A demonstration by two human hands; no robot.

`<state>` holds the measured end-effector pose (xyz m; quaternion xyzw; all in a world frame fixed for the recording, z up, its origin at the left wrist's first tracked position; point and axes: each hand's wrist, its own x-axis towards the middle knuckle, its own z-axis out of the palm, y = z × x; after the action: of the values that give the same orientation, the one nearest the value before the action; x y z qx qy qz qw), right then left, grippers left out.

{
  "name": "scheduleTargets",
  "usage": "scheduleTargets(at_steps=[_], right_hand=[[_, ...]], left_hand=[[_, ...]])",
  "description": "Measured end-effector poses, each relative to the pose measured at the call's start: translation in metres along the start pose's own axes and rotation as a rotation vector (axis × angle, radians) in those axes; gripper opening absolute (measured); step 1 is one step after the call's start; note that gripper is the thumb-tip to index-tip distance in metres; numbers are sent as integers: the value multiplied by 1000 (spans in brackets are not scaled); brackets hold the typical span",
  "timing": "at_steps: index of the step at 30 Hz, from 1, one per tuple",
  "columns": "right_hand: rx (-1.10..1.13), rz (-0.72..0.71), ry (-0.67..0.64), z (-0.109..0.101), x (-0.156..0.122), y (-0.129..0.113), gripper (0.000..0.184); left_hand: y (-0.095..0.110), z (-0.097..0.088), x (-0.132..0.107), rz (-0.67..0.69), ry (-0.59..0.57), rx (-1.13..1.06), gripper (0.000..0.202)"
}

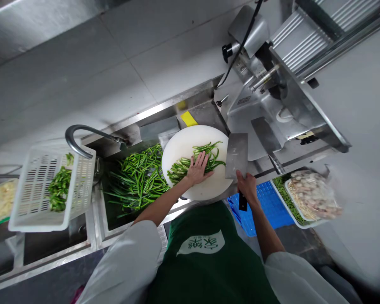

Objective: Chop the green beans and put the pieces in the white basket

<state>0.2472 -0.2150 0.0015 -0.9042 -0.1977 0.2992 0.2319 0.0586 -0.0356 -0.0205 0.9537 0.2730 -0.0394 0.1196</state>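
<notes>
A round white cutting board lies on the steel counter with a bundle of long green peppers across it. My left hand rests on the bundle, fingers stretched out flat over the peppers. My right hand is closed round the black handle of a broad cleaver, whose blade stands just right of the peppers at the board's right edge.
A sink left of the board holds a heap of green peppers under a curved tap. A white slotted basket with cut peppers sits further left. A metal slicing machine stands behind. A blue crate and a tray of pale food lie right.
</notes>
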Motion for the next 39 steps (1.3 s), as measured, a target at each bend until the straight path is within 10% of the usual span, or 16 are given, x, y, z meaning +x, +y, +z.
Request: scheduleTargets(at_steps=[8,17,39], right_hand=[[-140,-198,-156,25,2,-36,47],[-327,-186,-228,30,21,-52,49],[-408,-205,-252,58,8,-69,47]], left_hand=[[-41,-29,-4,-605,454,-222,68],[1,21,37,-339,136,-47,76],[-6,22,38,-344,87,-98,85]])
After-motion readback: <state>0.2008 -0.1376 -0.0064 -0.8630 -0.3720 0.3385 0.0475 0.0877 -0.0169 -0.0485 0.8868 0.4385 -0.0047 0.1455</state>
